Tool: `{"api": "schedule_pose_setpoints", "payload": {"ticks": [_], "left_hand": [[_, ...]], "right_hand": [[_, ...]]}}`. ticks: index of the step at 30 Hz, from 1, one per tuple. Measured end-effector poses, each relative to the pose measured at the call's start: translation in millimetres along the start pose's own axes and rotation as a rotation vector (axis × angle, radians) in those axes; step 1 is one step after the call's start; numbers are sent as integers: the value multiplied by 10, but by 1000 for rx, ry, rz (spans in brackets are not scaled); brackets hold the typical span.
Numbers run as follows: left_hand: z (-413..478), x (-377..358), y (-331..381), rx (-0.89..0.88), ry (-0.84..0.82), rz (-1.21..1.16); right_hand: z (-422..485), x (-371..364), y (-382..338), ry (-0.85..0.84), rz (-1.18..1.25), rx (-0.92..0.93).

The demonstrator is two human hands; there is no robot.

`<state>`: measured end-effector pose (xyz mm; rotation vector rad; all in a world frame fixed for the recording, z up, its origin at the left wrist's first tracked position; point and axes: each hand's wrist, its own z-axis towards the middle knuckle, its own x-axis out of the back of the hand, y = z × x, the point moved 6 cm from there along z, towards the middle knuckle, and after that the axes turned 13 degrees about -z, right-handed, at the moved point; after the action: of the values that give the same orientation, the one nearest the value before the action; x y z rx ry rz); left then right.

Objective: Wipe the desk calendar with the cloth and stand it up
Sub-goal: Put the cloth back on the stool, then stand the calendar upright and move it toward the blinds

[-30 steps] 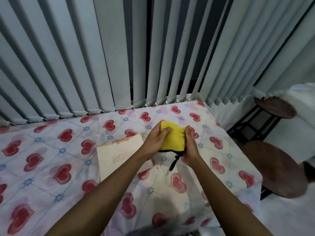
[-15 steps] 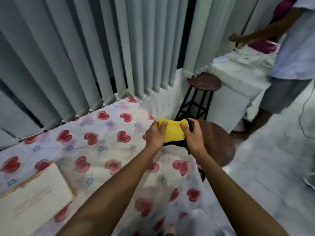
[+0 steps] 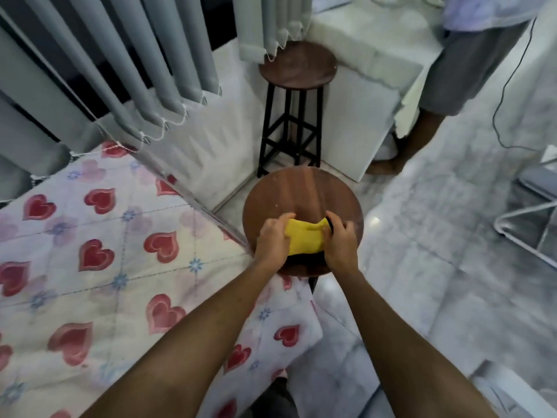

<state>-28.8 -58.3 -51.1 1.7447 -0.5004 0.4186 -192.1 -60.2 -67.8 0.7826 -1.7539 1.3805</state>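
1. The cloth (image 3: 305,239) is a soft, fuzzy yellow fabric bunched into a rough rectangle, with a black layer or strap showing at its lower and right edges.
2. The left hand (image 3: 272,239) grips the cloth's left end, fingers curled over the top; the right hand (image 3: 340,239) pinches its right end, thumb on the yellow face and fingers wrapped behind.
3. Both hands hold the cloth above the near half of a round stool (image 3: 303,203) with a dark, smooth wood-grain seat.
4. The desk calendar is not in view.
5. A table (image 3: 126,267) fills the lower left, covered by a quilted-looking sheet printed with red hearts and small blue flowers; its right corner lies just beside the round stool.
6. A second, taller stool (image 3: 297,65) with a round wooden seat and black metal legs stands farther back, against a white cabinet (image 3: 358,116).
7. Grey vertical blinds (image 3: 126,64) hang beyond the table's far edge, linked by a beaded cord.
8. The floor (image 3: 437,267) is glossy pale marble-patterned tile.
9. Another person (image 3: 470,64) in grey shorts stands at upper right.
10. No writing is legible.
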Motion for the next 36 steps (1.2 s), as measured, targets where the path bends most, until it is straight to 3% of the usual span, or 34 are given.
{"api": "schedule_pose_setpoints", "payload": {"ticks": [3,6,8,14,16,24,27,32,36], "left_hand": [[24,-198,-147,53,22,139],[-12,-347,-175,-33,-47,513],[-4,-397,-190,-97,-121,640],[10,-263,-173,-28,-280,790],[-43,-67,-149,2,-233,733],[-579,1656,-514,182,103,690],[-1146,2344,-838,302,222,718],[-2384,3239,-1475,492,396,681],[-3424,3716,-2045,629,461,649]], "right_hand": [[22,-139,161,-37,-121,-100],[-47,-223,82,-17,-533,225],[-59,-267,91,-102,-600,297],[24,-235,-16,-243,-701,252],[55,-188,-204,-257,-690,246],[-226,-341,-1789,-229,-635,546],[-735,-548,-2496,-193,-686,752],[-1932,-1095,-3549,-276,-661,1017],[-3010,-1492,-4169,-288,-644,1214]]}}
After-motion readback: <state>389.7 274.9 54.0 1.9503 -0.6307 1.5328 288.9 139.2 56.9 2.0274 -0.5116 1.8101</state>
